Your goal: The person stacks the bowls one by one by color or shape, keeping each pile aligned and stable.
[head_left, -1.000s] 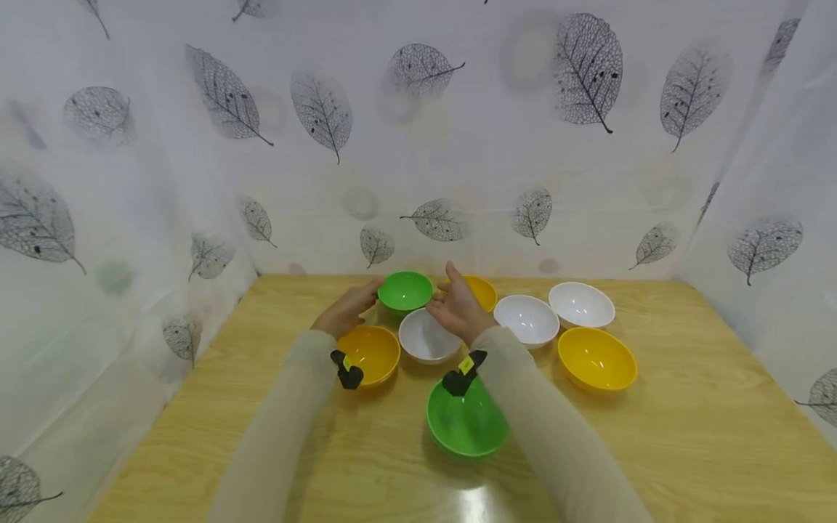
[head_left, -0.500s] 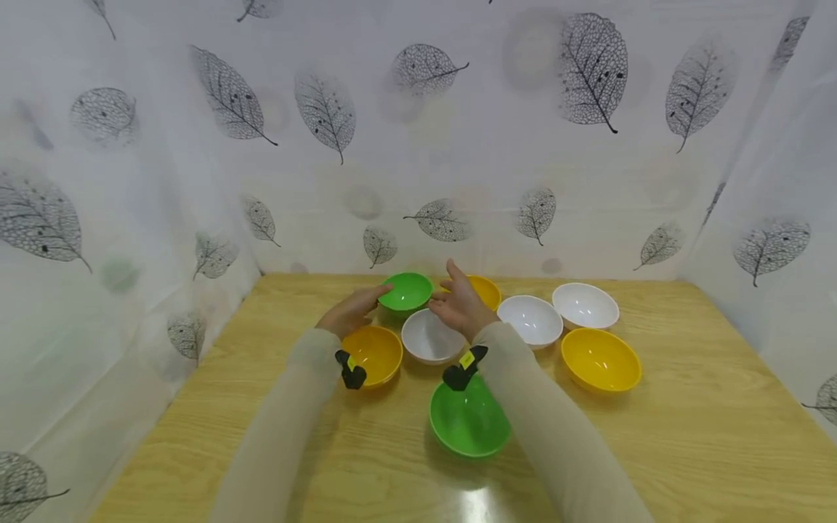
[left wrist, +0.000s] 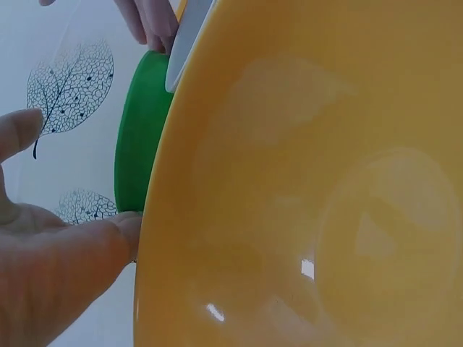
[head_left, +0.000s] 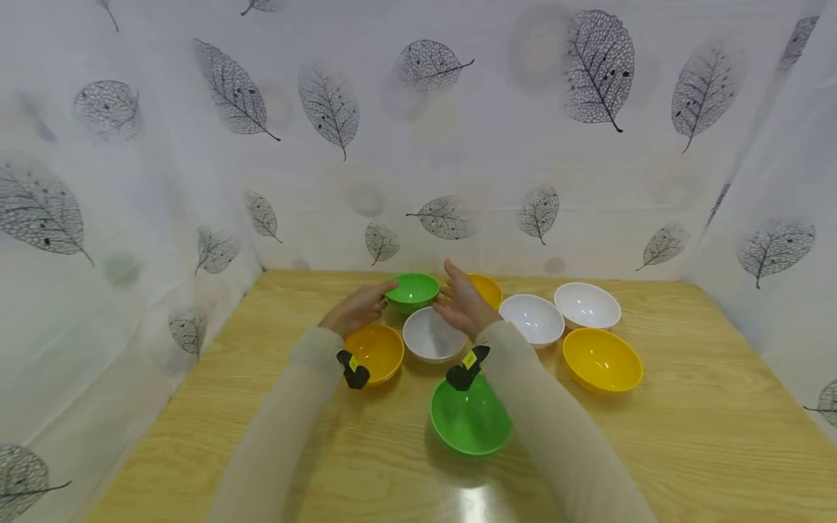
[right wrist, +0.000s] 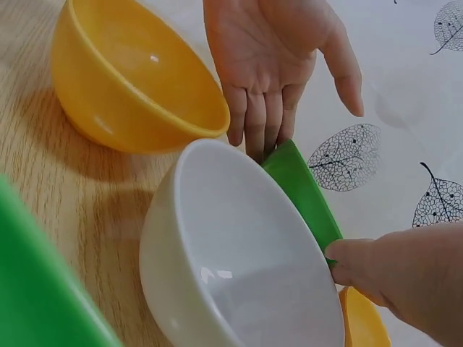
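Observation:
A small green bowl (head_left: 413, 292) stands near the back of the table between my two hands. At its left side my left hand (head_left: 356, 309) touches it with straight fingers, the thumb spread away, as the right wrist view shows. From the opposite side my right hand (head_left: 463, 306) touches the bowl with its fingertips, thumb raised. A yellow bowl (head_left: 379, 354) lies just under the left wrist and fills much of the left wrist view. Below the right hand sits a white bowl (head_left: 431, 335), which partly hides the green one in the right wrist view.
Behind the right hand is another yellow bowl (head_left: 487, 290). Two white bowls (head_left: 531, 319) and a larger yellow bowl (head_left: 601, 359) stand to the right. A large green bowl (head_left: 469, 421) is under the right forearm. A leaf-patterned curtain borders the wooden table (head_left: 366, 465).
The small green bowl has tipped, its opening now looking narrower, and shifted slightly right. My left hand has moved slightly right with it; the other bowls stay in place.

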The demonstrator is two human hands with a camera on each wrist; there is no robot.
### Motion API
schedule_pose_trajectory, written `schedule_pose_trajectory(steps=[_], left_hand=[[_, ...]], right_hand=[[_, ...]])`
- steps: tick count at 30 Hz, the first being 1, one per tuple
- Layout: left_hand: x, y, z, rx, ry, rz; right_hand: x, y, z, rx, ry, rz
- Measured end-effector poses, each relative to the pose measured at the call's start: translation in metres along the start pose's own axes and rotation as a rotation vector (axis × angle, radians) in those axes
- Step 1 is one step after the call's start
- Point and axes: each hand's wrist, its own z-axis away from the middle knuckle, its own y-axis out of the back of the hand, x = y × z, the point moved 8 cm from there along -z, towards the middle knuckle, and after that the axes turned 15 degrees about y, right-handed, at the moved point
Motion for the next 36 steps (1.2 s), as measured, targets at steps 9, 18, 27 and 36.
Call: schedule_pose_trajectory(steps=[9,18,27,36], left_hand=[[-0.002,0.001,0.001,-0.033,-0.011,0.019],[0.006,0.003,0.005,0.013,-0.056,0.034],[0.017,0.008,0.015,0.034,-0.126,0.104],[0.031,0.005,0.032,0.166,-0.242,0.055]], right_hand=[[0.000,-0.003,0.002,-0.025,0.012,0.075],[0.003,-0.017,0.007,-0.117,0.045,0.133],[-0.006,-0.019,0.009,-0.114,0.171,0.112],[-0.015,-0.029,0.020,-0.163,0.283,0.204]])
